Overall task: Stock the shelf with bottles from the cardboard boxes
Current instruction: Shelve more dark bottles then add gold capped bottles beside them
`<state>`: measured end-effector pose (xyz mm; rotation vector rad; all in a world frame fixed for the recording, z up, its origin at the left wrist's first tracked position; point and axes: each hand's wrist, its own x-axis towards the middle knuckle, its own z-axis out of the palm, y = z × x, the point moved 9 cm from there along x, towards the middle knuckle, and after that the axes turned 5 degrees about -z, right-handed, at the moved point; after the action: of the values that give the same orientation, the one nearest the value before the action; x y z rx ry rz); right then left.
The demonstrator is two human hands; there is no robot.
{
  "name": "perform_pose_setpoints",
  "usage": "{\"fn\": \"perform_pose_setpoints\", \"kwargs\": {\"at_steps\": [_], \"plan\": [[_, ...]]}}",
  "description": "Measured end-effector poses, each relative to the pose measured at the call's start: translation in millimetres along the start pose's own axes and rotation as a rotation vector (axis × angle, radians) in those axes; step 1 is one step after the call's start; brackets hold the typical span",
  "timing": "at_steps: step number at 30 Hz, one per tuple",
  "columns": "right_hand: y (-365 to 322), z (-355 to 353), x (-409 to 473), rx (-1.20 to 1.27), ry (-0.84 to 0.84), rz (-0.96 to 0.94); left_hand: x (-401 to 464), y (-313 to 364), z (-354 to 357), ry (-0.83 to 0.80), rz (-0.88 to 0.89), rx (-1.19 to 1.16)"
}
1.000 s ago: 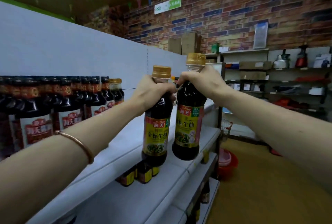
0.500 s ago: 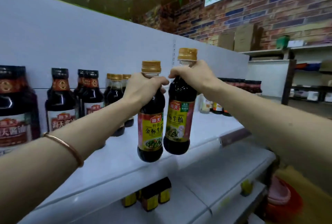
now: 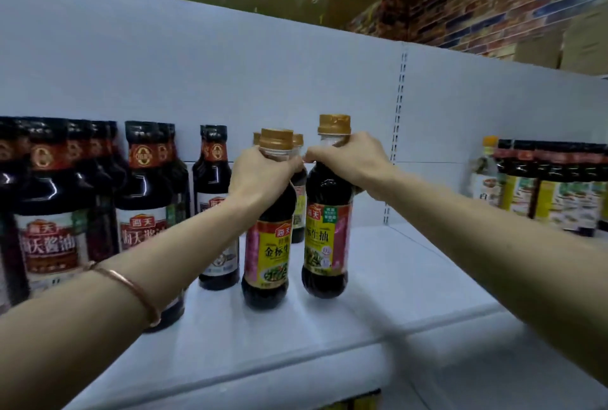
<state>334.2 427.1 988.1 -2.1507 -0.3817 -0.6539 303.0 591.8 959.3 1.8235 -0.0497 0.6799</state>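
Nearest the camera, two bare forearms reach forward over the white shelf (image 3: pixel 329 337); the left one wears a thin copper-coloured bangle (image 3: pixel 131 287) at the wrist. Further in, the left hand (image 3: pixel 260 176) has its fingers curled round the neck of a dark soy sauce bottle (image 3: pixel 266 261) with a gold cap and a yellow and pink label. Just beside it on the right, the right hand (image 3: pixel 348 159) grips the neck of a second gold-capped bottle (image 3: pixel 325 245) of the same kind. Both bottles are upright; the left-hand one looks down on the shelf board, while whether the right-hand one touches the board cannot be told. The two hands nearly meet between the caps.

Left of them stand rows of black-capped bottles (image 3: pixel 141 205) with red and white labels, the nearest partly hidden by the left forearm. Directly behind the held pair, more gold-capped bottles (image 3: pixel 297 199) peek out. Far to the right, another group of dark bottles (image 3: pixel 552 189) stands against the white back panel (image 3: pixel 230 73). Beyond it rise a brick wall (image 3: pixel 493 8) and cardboard boxes (image 3: pixel 579 44).
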Motion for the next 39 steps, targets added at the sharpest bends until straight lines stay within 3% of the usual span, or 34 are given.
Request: {"fn": "perform_pose_setpoints", "kwargs": {"at_steps": [4, 10, 13, 20, 31, 39], "plan": [[22.8, 24.4, 10.9, -0.036, -0.058, -0.04, 9.6, -14.1, 1.2, 0.071, -0.035, 0.014], [43.5, 26.3, 12.6, -0.05, 0.03, -0.076, -5.1, -21.7, -2.0, 0.163, 0.071, 0.162], [41.7, 30.9, 8.0, -0.031, 0.009, -0.118, -18.7, -31.2, -2.4, 0.197, 0.016, 0.126], [55.9, 42.9, -5.5, 0.097, -0.082, -0.126, -72.8, -86.4, 24.3, 0.021, -0.166, 0.162], [61.8, 53.3, -3.8, 0.129, -0.193, -0.2, -69.4, -111.8, 20.9, -0.006, -0.221, 0.322], [63.5, 50.4, 0.0, 0.231, -0.223, -0.223, -54.0, -112.5, 10.9, 0.087, -0.188, 0.503]]}}
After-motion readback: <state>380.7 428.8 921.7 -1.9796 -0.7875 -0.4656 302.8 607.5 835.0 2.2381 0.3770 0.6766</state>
